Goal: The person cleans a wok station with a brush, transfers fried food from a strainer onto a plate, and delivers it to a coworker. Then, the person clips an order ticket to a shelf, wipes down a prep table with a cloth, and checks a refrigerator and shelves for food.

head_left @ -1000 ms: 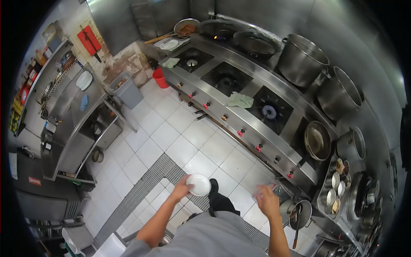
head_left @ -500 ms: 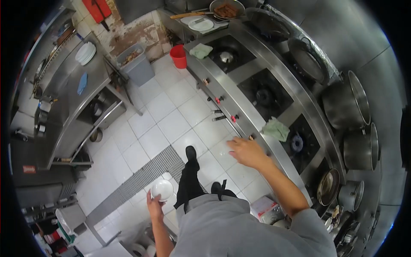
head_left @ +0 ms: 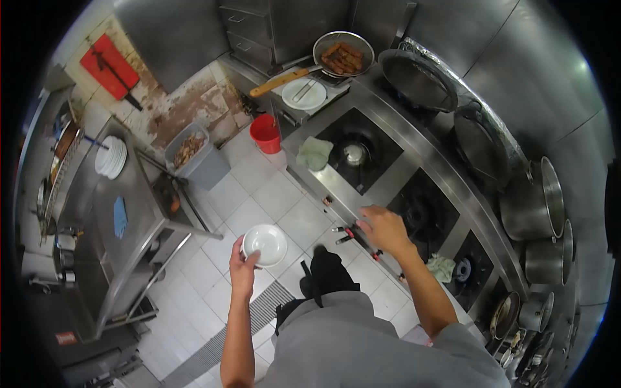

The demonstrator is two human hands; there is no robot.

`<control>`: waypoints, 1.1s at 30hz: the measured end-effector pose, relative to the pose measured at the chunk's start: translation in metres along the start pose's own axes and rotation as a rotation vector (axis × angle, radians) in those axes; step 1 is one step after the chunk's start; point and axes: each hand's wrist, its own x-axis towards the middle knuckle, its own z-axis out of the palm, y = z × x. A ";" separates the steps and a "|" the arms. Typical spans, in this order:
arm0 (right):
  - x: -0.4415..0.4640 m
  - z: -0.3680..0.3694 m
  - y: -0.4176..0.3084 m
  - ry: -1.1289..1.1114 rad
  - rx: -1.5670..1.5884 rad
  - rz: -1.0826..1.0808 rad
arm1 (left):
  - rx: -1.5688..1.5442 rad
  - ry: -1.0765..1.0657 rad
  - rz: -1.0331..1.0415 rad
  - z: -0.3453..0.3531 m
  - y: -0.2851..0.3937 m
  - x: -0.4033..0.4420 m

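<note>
A white bowl [head_left: 266, 244] is held at its left rim by my left hand [head_left: 243, 264], with the thumb over the inside. Over the front edge of the stove [head_left: 381, 155], near its knobs, my right hand [head_left: 383, 227] hangs with fingers apart and nothing in it. Farther forward, a strainer with browned food pieces [head_left: 343, 57] rests behind a white plate [head_left: 304, 94] that has tongs lying on it. A green cloth [head_left: 315, 152] lies on the stove's near left corner.
A red bucket [head_left: 266, 134] and a grey bin [head_left: 198, 157] stand on the floor ahead. On the left counter are stacked white plates [head_left: 110, 157] and a blue cloth [head_left: 120, 217]. Woks and large pots [head_left: 530, 200] line the stove's back and right.
The view has moved forward along the stove, so the strainer and plate are nearer. My left hand has carried the bowl forward; my right hand has come over the stove's front edge.
</note>
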 end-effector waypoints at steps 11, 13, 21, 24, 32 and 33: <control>0.315 0.013 0.098 0.260 0.145 0.149 | -0.081 -0.234 -0.216 0.111 0.094 0.204; 0.385 0.020 0.131 0.295 0.056 0.150 | -0.061 -0.292 -0.230 0.122 0.107 0.234; 0.604 0.054 0.216 0.519 -0.181 0.186 | -0.094 -0.333 -0.159 0.174 0.166 0.334; 0.643 0.032 0.231 0.440 -0.187 0.364 | -0.075 -0.335 -0.160 0.185 0.177 0.361; 0.702 -0.022 0.303 0.178 -0.181 0.556 | -0.146 -0.336 -0.168 0.206 0.187 0.402; 0.706 -0.017 0.308 0.064 -0.228 0.535 | -0.160 -0.343 -0.153 0.210 0.188 0.406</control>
